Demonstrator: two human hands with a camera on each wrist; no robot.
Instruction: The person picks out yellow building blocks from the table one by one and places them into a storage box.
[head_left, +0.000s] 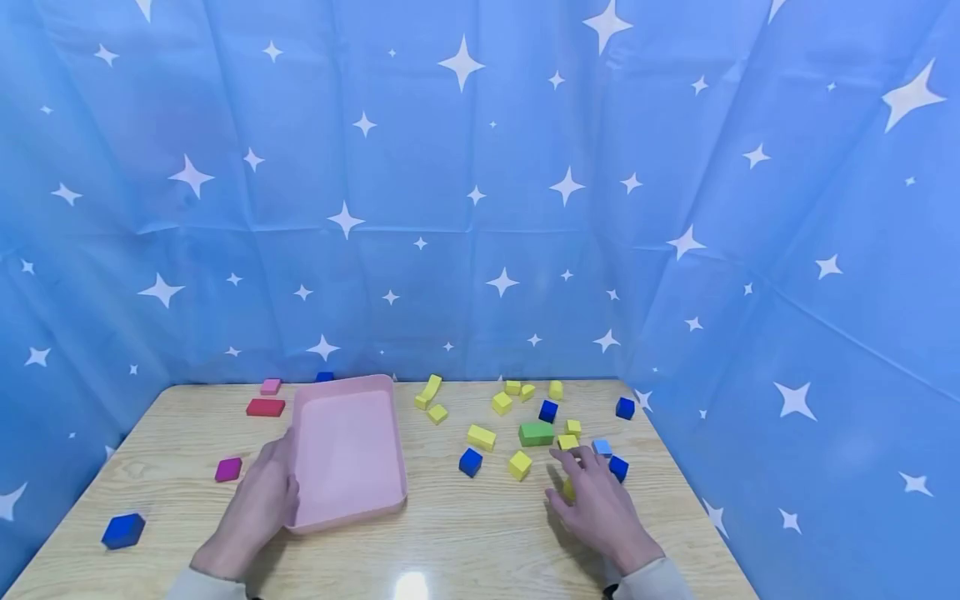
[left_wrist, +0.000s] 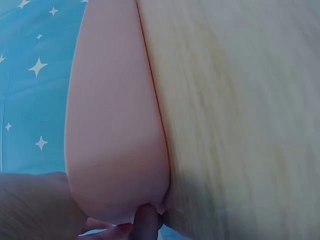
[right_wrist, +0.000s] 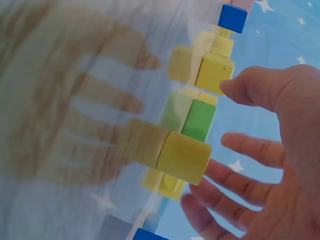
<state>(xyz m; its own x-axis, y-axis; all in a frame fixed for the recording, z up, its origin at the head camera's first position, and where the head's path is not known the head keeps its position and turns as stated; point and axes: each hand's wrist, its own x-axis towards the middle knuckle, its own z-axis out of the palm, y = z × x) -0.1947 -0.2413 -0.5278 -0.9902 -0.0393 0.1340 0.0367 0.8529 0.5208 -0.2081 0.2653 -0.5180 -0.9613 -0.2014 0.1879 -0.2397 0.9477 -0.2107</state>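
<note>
Lower left: pink tray (head_left: 347,458) gripped by left hand (head_left: 258,496). Lower right: right hand (head_left: 597,507) held spread near yellow block (head_left: 569,489).

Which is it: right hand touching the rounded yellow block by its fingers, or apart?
Cannot tell. Right wrist view: outlines of the right hand and rounded yellow block meet, but depth is unclear; head view: the hand hides part of the block.

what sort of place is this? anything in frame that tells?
Likely a curtained tabletop recording booth: star-print blue fabric behind and beside a wooden table, with a pink tray and scattered blocks on it.
</note>
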